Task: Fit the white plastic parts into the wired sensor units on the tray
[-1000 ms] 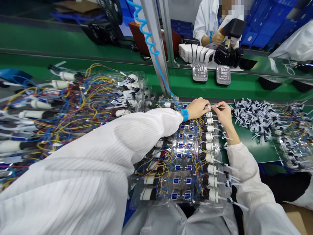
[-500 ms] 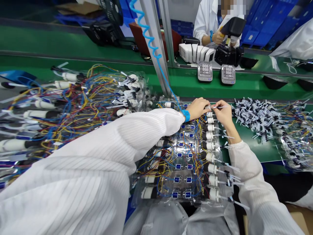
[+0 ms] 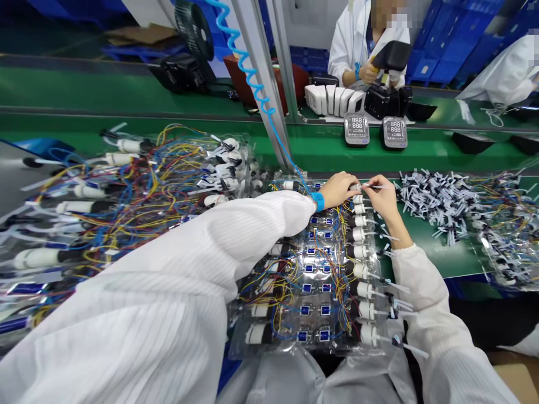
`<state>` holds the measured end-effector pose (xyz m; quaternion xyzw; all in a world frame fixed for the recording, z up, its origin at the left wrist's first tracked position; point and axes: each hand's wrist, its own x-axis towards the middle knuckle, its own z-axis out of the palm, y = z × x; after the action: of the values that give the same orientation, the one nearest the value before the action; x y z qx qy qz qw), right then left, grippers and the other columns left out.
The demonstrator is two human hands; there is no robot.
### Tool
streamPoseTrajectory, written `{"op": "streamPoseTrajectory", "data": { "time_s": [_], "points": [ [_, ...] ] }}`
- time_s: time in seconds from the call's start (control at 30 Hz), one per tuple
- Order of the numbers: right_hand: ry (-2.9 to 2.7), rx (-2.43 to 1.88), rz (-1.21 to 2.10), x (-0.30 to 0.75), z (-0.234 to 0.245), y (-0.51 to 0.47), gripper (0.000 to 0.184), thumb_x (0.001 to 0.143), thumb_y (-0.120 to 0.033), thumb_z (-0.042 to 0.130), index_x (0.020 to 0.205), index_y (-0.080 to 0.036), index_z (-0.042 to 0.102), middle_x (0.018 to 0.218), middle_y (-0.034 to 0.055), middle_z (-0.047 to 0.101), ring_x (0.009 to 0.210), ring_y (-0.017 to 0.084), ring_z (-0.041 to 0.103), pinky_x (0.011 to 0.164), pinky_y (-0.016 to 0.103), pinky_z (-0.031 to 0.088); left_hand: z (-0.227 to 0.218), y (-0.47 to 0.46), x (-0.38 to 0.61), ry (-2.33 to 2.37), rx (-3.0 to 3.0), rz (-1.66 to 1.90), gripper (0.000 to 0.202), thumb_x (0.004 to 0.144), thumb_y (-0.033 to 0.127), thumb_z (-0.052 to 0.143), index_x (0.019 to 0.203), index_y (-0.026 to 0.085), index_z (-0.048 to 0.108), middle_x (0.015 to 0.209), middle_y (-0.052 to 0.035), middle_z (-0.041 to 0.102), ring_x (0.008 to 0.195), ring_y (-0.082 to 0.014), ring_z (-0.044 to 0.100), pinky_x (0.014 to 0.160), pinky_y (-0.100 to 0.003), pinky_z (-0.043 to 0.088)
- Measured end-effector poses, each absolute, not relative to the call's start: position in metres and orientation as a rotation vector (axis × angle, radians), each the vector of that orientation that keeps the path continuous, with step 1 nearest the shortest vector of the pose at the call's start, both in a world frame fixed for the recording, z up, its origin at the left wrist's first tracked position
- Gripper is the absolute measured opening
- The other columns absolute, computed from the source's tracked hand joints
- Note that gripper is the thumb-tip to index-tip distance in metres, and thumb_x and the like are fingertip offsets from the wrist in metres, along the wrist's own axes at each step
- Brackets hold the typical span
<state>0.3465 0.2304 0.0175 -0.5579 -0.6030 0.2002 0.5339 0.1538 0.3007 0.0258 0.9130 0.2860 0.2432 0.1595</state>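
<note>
Basically a small white cylinder is pinched in the nearly closed left hand, over the far end of the clear tray's right row. A thin pale tube is nipped between the right hand's thumb and fingers just beside it, with a messy pile of short tubes spread further right on the green tabletop.

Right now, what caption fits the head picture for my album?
Left hand and right hand close together at the far end of a clear tray with colourful wires.
</note>
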Motion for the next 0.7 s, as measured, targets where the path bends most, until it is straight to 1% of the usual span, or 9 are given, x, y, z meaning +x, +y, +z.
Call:
{"op": "streamPoseTrajectory", "data": {
  "time_s": [0.17,0.37,0.43,0.5,0.53,0.6,0.67,0.7],
  "points": [
    [-1.454,-1.359,0.491,0.344,0.019,0.232,0.016,0.081,-0.032,0.076,0.085,-0.020,0.065,0.076,-0.0021,0.065,0.067,0.014,0.052,0.066,0.029,0.040,0.023,0.299,0.153,0.819,2.600,0.698,0.028,0.100,0.039,0.072,0.112,0.014,0.075,0.103,-0.0113,0.077,0.099,-0.0270,0.064,0.093,-0.040,0.049],
    [-1.463,-1.373,0.526,0.344,0.015,0.238,0.015,0.079,-0.030,0.076,0.080,-0.020,0.066,0.073,-0.0024,0.065,0.064,0.013,0.051,0.065,0.029,0.038,0.021,0.298,0.154,0.847,2.565,0.711,0.030,0.100,0.040,0.072,0.116,0.015,0.075,0.109,-0.0123,0.078,0.105,-0.0275,0.065,0.097,-0.041,0.049],
    [-1.452,-1.359,0.546,0.344,0.013,0.239,0.018,0.079,-0.033,0.077,0.078,-0.019,0.065,0.071,-0.0020,0.065,0.063,0.013,0.051,0.064,0.028,0.038,0.024,0.297,0.155,0.842,2.559,0.695,0.031,0.100,0.041,0.072,0.117,0.015,0.076,0.109,-0.0126,0.078,0.104,-0.0270,0.065,0.098,-0.041,0.049],
    [-1.425,-1.334,0.569,0.344,0.010,0.237,0.023,0.079,-0.038,0.078,0.080,-0.020,0.064,0.072,-0.0011,0.067,0.062,0.012,0.052,0.061,0.027,0.039,0.027,0.298,0.156,0.827,2.566,0.676,0.031,0.100,0.041,0.071,0.116,0.015,0.077,0.106,-0.0118,0.078,0.102,-0.0262,0.065,0.097,-0.040,0.050],
    [-1.403,-1.319,0.572,0.346,0.008,0.236,0.025,0.080,-0.041,0.078,0.084,-0.020,0.065,0.077,0.0000,0.070,0.061,0.012,0.052,0.059,0.026,0.040,0.028,0.299,0.156,0.821,2.574,0.671,0.031,0.100,0.041,0.071,0.116,0.015,0.078,0.105,-0.0114,0.078,0.101,-0.0259,0.065,0.097,-0.040,0.050],
    [-1.343,-1.285,0.552,0.353,0.005,0.231,0.030,0.086,-0.048,0.072,0.098,-0.021,0.064,0.096,0.0040,0.076,0.061,0.011,0.053,0.058,0.026,0.043,0.029,0.300,0.156,0.817,2.589,0.664,0.031,0.100,0.041,0.070,0.116,0.016,0.079,0.103,-0.0112,0.078,0.099,-0.0258,0.065,0.097,-0.040,0.050],
    [-1.267,-1.265,0.498,0.366,0.003,0.226,0.033,0.095,-0.052,0.061,0.113,-0.024,0.060,0.115,0.0069,0.074,0.061,0.011,0.053,0.057,0.026,0.044,0.028,0.302,0.155,0.819,2.595,0.657,0.032,0.100,0.041,0.070,0.117,0.016,0.079,0.105,-0.0118,0.078,0.100,-0.0260,0.065,0.097,-0.040,0.050],
    [-1.240,-1.276,0.452,0.375,0.002,0.222,0.033,0.099,-0.052,0.055,0.117,-0.025,0.057,0.117,0.0071,0.073,0.061,0.011,0.053,0.057,0.026,0.044,0.027,0.304,0.155,0.821,2.595,0.652,0.033,0.100,0.041,0.070,0.118,0.016,0.079,0.106,-0.0121,0.078,0.101,-0.0261,0.065,0.097,-0.040,0.050]
  ]
}}
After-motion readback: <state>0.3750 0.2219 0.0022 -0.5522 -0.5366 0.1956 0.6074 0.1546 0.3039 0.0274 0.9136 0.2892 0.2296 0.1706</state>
